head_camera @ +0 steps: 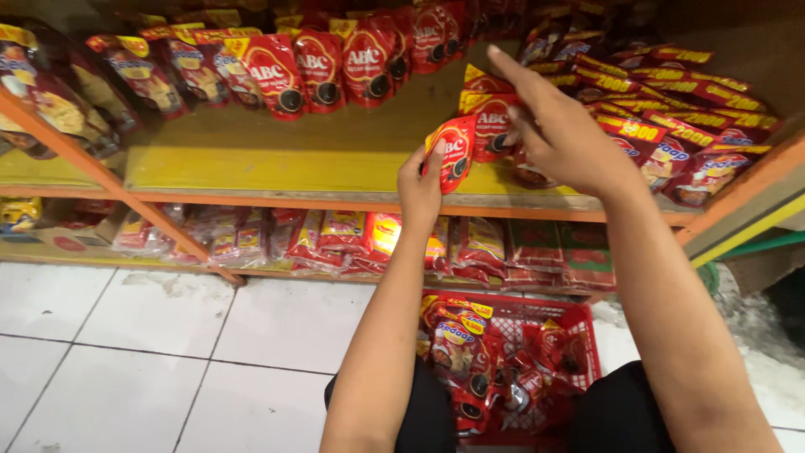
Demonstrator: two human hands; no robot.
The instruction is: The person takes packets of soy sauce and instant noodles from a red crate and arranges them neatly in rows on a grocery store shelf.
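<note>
My left hand grips a small red sauce pouch with a black cap, holding it upright over the yellow wooden shelf. My right hand reaches over the shelf with its index finger stretched out, its other fingers touching another red pouch that stands there. A row of similar red pouches lines the back of the shelf. Below, between my knees, a red plastic basket holds several more pouches.
Flat red and yellow sachets pile up at the shelf's right. A lower shelf holds wrapped packs. An orange diagonal brace crosses at the left. White floor tiles lie below.
</note>
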